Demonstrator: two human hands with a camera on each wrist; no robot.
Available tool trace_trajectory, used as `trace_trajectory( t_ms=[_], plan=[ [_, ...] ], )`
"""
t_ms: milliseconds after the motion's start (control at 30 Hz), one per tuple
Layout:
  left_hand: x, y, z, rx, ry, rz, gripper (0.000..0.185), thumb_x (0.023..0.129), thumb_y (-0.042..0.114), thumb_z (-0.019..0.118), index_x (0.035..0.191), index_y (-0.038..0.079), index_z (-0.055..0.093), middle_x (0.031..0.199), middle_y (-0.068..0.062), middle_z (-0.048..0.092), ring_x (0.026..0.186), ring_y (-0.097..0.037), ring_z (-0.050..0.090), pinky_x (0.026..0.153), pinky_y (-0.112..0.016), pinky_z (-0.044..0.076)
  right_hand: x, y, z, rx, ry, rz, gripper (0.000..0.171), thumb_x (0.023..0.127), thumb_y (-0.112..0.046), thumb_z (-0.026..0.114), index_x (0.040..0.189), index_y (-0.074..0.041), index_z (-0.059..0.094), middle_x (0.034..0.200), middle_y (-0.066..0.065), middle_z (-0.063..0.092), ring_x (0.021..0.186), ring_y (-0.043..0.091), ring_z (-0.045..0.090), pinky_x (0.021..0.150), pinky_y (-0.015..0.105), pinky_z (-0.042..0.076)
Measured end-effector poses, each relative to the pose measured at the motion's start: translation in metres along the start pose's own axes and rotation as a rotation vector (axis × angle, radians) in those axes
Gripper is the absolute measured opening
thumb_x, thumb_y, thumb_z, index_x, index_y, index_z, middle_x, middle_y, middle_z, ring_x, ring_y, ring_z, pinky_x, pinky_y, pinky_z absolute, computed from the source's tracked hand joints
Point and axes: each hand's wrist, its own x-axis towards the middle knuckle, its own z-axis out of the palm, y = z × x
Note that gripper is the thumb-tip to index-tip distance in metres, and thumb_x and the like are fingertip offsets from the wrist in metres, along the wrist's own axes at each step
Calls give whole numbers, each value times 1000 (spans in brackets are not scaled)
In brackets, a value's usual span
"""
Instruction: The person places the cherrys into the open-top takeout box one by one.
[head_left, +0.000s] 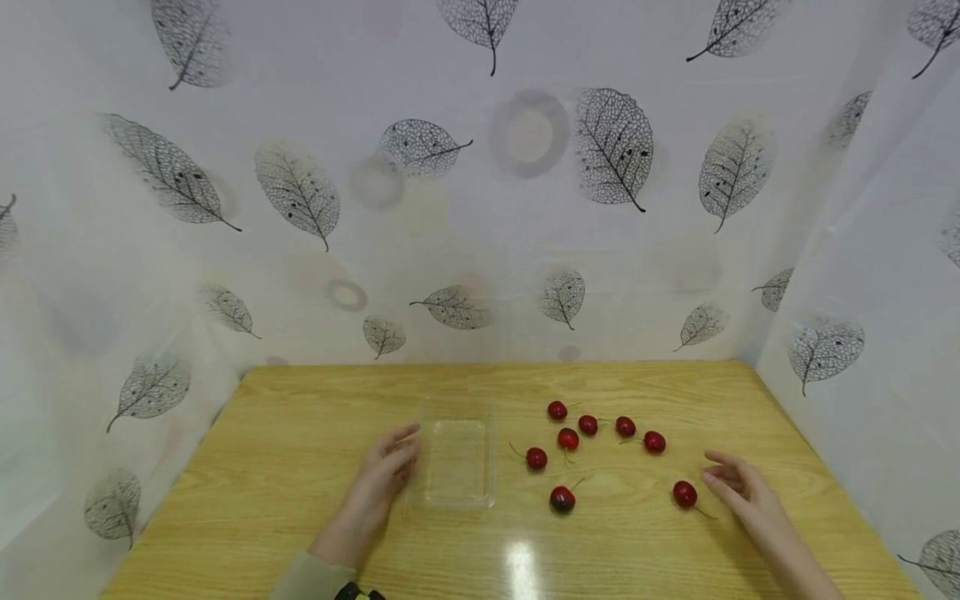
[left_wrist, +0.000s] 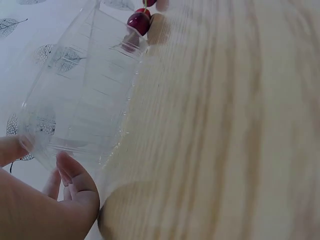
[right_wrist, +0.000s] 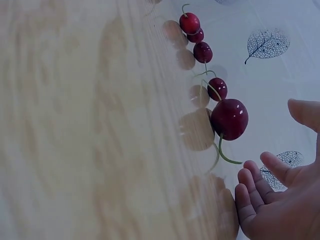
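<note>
The relation that seems to matter most lies at your right hand: the nearest cherry sits on the table just to the left of its fingertips and a little closer to you, with no contact visible. The cherry is nearly round, so its stem gives the only clear long axis, and that trails towards you and to the right, under the reach of your fingers. Your right hand is nearer to it by far, and holds nothing; the thumb stands well apart from the loosely bent fingers. Your left hand is at the left side of a clear plastic box, fingers relaxed against or just beside its wall; you cannot tell from these views how firmly they touch. The box has its longer side running away from you, and no fruit shows in it. Another 7 cherries lie scattered between the box and the nearest cherry, most of them farther back. The wood-grain table is glossy enough to mirror the fruit, so a cherry could roll easily if nudged. Around it hangs a pale sheet printed with dark leaves, close behind the back edge.
</note>
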Motion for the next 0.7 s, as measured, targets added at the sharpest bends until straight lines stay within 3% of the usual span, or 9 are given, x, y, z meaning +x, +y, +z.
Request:
trace_trajectory(
  t_ms=[100, 267, 367, 533, 700],
  plan=[
    [-1, -1, 1, -4, 1, -7, 48, 105, 6, 60, 150, -5, 50, 110, 0, 64, 84, -7, 56, 75, -21, 51, -1, 2, 6, -6, 42, -94, 46, 103, -11, 66, 142, 11, 53, 107, -23, 62, 95, -19, 52, 81, 4, 44],
    [-1, -3, 2, -4, -6, 2, 47, 104, 3, 60, 149, -6, 51, 116, -4, 63, 86, -7, 57, 73, -20, 51, -2, 1, 12, -86, 32, -165, 47, 94, -9, 78, 135, 7, 61, 112, 7, 71, 94, -16, 54, 79, 10, 49],
    [1, -3, 2, -12, -6, 5, 46, 103, 1, 60, 148, -6, 53, 114, -4, 64, 83, -6, 57, 72, -20, 51, -3, 0, 14, -124, 7, -181, 48, 92, -10, 82, 133, 5, 63, 113, 14, 71, 94, -16, 54, 78, 14, 50],
    [1, -3, 0, -28, -40, -5, 47, 104, 1, 59, 150, -6, 52, 111, -1, 63, 79, -4, 56, 72, -19, 51, -3, -2, 17, -139, -16, -168, 45, 91, -10, 84, 130, 3, 66, 110, 5, 71, 93, -15, 54, 79, 17, 50],
    [2, -2, -6, -55, -121, -33, 53, 105, 2, 57, 156, -6, 44, 113, 2, 61, 88, -4, 57, 79, -19, 51, -3, -3, 18, -165, -16, -158, 41, 90, -10, 84, 126, 2, 68, 108, 1, 72, 91, -14, 54, 79, 18, 50]
  ],
)
